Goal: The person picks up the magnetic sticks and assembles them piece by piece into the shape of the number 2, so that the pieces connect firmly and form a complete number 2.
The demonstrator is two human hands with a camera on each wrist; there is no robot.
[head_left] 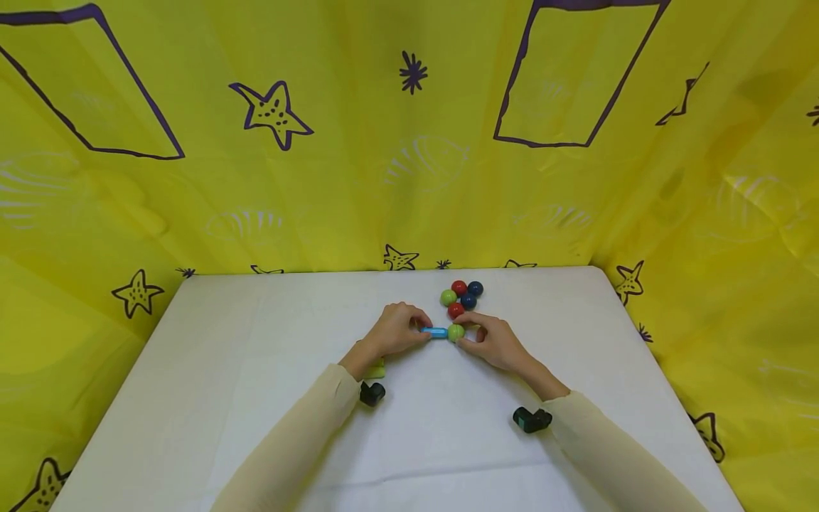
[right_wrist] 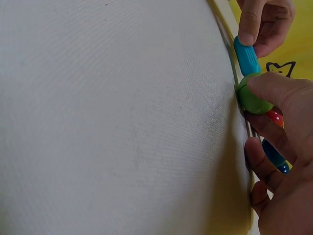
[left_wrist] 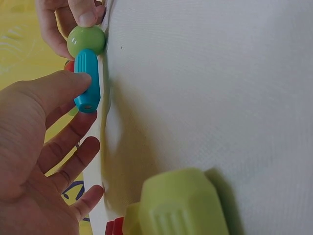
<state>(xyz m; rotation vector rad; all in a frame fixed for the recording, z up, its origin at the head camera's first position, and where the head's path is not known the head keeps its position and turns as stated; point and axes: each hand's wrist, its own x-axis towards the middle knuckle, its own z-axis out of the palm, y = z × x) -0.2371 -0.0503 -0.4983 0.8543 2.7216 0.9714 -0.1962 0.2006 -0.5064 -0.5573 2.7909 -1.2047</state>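
From the head camera, my left hand [head_left: 398, 331] and right hand [head_left: 500, 343] met over a white table [head_left: 448, 448], a blue bar [head_left: 438, 333] and a green ball [head_left: 456, 333] end to end between them. My left thumb and fingertips pinched the bar; my right thumb and forefinger pinched the ball. Just beyond sat a cluster of a second green ball [head_left: 448, 298], two red balls [head_left: 458, 287] and two dark blue balls [head_left: 475, 289], while a lime piece [head_left: 376, 370] lay partly hidden by my left forearm. Behind the table hung a yellow curtain [head_left: 345, 199] marked with starfish drawings (a small black device [head_left: 373, 394] showed at each of my pale cuffs). From the left wrist, my thumb pressed the bar's grooved side, a finger supported its near end, and my other fingers were spread apart below; the bar's far end touched the ball, though I could not tell whether they were joined. The lime piece filled the lower foreground, yellow and red parts [left_wrist: 115, 227] showing beside it. From the right wrist, my thumb lay across the ball, a finger curled under it, and the remaining fingers bent loosely and apart, with red and dark blue balls showing behind them.
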